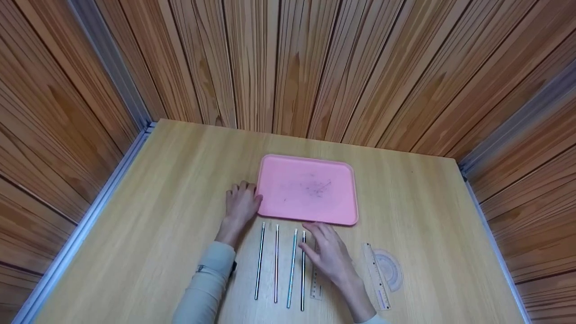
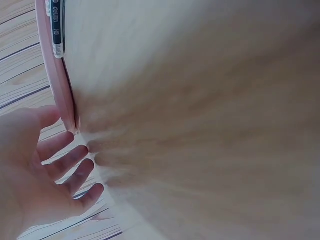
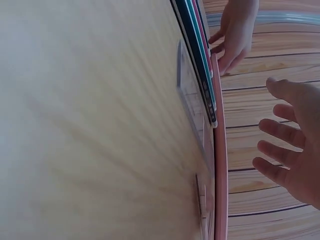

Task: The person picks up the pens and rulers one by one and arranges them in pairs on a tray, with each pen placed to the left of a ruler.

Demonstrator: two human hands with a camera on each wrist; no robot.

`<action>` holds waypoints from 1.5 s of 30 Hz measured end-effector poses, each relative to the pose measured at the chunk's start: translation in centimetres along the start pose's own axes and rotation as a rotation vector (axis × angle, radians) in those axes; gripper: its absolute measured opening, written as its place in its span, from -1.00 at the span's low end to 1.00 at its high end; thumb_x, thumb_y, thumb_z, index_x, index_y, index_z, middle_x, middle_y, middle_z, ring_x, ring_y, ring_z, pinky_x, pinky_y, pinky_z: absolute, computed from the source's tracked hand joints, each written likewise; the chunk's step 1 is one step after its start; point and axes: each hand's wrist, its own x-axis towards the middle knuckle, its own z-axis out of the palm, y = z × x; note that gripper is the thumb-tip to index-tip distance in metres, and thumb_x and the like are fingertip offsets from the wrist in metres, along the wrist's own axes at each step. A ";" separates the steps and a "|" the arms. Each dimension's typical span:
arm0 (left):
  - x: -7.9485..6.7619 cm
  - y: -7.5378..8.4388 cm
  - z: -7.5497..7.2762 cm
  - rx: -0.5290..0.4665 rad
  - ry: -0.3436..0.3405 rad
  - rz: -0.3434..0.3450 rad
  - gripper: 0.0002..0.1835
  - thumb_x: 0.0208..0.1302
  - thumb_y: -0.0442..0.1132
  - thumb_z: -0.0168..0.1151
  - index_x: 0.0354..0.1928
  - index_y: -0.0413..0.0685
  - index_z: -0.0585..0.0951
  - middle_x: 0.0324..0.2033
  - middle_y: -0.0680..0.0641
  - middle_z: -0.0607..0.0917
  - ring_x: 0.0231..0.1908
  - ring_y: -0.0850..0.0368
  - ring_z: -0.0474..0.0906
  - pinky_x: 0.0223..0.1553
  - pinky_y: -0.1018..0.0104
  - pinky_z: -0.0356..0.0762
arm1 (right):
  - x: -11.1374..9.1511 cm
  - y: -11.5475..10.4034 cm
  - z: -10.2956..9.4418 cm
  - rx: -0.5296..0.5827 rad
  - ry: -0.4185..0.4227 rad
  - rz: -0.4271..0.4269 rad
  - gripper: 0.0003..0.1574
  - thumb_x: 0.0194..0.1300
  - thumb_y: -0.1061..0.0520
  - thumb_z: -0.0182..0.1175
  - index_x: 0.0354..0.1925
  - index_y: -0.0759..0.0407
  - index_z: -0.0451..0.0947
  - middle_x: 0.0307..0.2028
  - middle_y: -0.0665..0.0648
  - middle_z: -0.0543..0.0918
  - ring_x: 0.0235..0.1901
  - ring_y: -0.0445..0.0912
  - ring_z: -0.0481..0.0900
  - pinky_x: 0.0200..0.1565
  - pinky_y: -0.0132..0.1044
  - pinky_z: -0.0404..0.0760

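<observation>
A pink tray point(image 1: 288, 209) with dark scribble-like marks lies flat on the table. My left hand point(image 1: 241, 204) is beside its left edge, thumb right at the rim; the left wrist view shows the fingers spread at the tray's corner. Over the table in front of the tray is my right hand point(image 1: 328, 252), fingers extended and nothing in its grasp. Several shiny pencils lie side by side left of it, among them a dark pencil point(image 1: 303, 283) and a light blue pencil point(image 1: 292, 270). A clear ruler point(image 1: 316, 288) is partly hidden under the right hand.
Right of my right hand lie another clear ruler point(image 1: 377, 276) and a clear protractor point(image 1: 390, 270), overlapping. Wood-plank panels point(image 1: 292, 67) enclose the back and sides of the table, with metal rails point(image 1: 90, 211) along the side edges.
</observation>
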 end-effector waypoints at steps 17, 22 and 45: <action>0.3 -0.5 0.0 -0.005 -0.023 0.000 -0.59 0.43 -0.03 0.15 0.17 -0.12 0.61 0.27 -0.27 0.48 0.29 -0.27 0.33 0.34 -0.24 0.15 | 0.3 -2.6 1.7 -0.060 -0.086 -0.101 -0.56 0.31 -0.10 0.30 0.10 0.01 0.61 -0.10 -0.05 0.69 -0.10 -0.16 0.59 0.00 -0.18 0.57; 0.4 -0.5 0.1 -0.050 -0.043 -0.009 -0.59 0.44 -0.05 0.14 0.19 -0.14 0.59 0.29 -0.28 0.46 0.31 -0.28 0.29 0.39 -0.27 0.04 | 0.3 -3.2 1.9 -0.055 -0.108 -0.106 -0.58 0.31 -0.09 0.30 0.08 0.01 0.62 -0.09 -0.04 0.70 -0.10 -0.14 0.61 0.00 -0.15 0.58; 0.0 -0.6 0.1 -0.044 -0.027 0.029 -0.60 0.43 -0.11 0.17 0.18 -0.19 0.58 0.24 -0.32 0.47 0.25 -0.32 0.29 0.30 -0.23 0.08 | 0.6 -5.3 3.6 -0.119 -0.190 -0.160 -0.64 0.32 -0.11 0.27 0.01 -0.03 0.67 -0.15 -0.06 0.70 -0.12 -0.12 0.61 -0.02 -0.17 0.57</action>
